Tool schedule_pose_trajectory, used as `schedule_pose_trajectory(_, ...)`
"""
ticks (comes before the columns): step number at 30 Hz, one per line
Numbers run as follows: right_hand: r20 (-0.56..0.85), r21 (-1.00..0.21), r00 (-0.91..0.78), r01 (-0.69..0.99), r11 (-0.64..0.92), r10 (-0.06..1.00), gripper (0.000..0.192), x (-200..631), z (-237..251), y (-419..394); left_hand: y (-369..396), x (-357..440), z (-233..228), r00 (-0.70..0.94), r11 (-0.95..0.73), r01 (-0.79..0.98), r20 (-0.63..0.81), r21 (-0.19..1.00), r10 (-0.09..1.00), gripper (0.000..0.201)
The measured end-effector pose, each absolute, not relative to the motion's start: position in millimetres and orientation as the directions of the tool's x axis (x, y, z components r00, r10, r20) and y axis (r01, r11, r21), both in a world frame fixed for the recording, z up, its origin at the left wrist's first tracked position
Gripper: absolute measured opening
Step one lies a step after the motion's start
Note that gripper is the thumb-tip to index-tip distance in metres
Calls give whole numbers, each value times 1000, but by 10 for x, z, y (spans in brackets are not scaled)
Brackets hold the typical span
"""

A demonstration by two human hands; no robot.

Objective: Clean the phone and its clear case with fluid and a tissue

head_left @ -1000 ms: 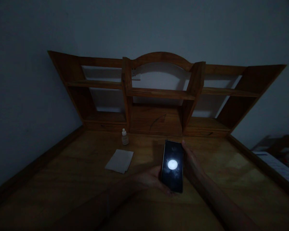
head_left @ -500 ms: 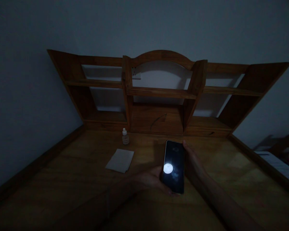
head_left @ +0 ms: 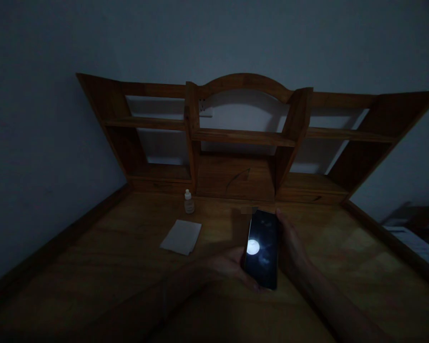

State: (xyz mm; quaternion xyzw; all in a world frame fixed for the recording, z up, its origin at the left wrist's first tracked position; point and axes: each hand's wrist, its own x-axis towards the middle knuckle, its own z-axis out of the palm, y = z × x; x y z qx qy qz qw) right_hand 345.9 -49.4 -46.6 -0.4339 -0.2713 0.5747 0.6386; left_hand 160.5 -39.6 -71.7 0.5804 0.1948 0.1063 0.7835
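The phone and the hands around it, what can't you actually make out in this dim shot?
Head view only:
- phone screen: glare spot and darkness hide any content.
- left hand fingers: behind the phone, grip unclear.
- right hand: in shadow; contact along the phone's edge uncertain.
- small bottle: too small and dim to read any label.
- white sheet: paper or cloth, unclear.

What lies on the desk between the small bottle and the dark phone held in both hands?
In the head view, a white folded cloth or paper lies flat on the wooden desk, between the small pale bottle and the dark phone, left of the straight line.
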Motion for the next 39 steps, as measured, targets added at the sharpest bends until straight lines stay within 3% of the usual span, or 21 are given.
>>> schedule_pose_trajectory(5,-221,-839,198,-537,-83,955,40,3443,-406,-508,-382,1593,-733,907,306,58,-178,950,381,75)
schedule_pose_trajectory(18,-266,-708,-80,-660,-251,961,20,3642,-388,-389,-418,1560,-685,911,281,-8,-109,960,398,75)
schedule_pose_trajectory(24,-296,-651,-111,-704,-285,949,16,3695,-402,-330,-443,1525,-616,908,306,7,-135,952,397,72)
schedule_pose_trajectory(30,-235,-747,-79,-622,-232,969,18,3712,-488,-281,-415,1551,-653,912,312,9,-135,950,387,77)
schedule_pose_trajectory(36,-38,-875,73,-485,2,997,22,3638,-411,-318,-411,1547,-625,897,331,16,-160,943,412,80)
schedule_pose_trajectory(39,-20,-910,124,-413,33,992,27,3619,-337,-351,-419,1546,-620,902,343,8,-155,939,403,76)
